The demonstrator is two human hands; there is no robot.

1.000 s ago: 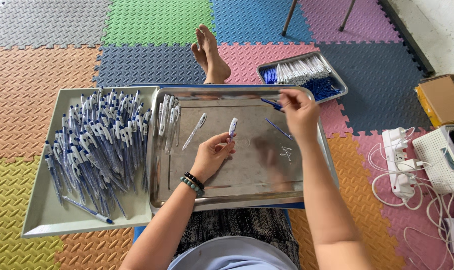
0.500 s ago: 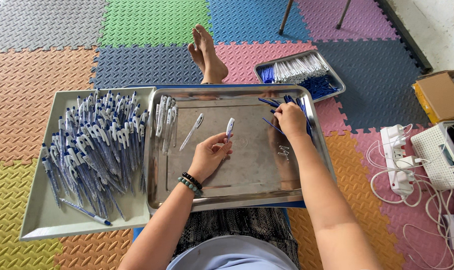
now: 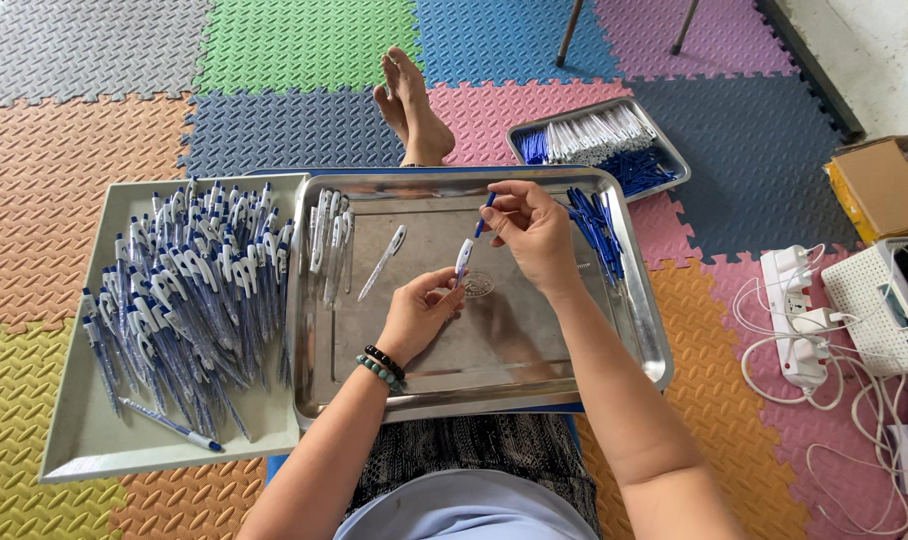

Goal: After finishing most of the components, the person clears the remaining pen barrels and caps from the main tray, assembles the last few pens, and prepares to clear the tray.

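My left hand holds a white pen barrel upright over the steel tray on my lap. My right hand pinches a thin blue refill just above and right of the barrel's tip. Several blue refills lie in a bunch at the tray's right side. One white pen barrel lies loose in the tray. More white barrels are lined up along its left edge.
A white tray on the left holds a heap of finished blue-and-white pens. A small steel tray of refills and barrels sits beyond. My feet, a power strip with cables and a cardboard box are around.
My right hand has come back from the refill bunch at the tray's right with one blue refill, toward the barrel in my left hand. The left hand has barely moved.
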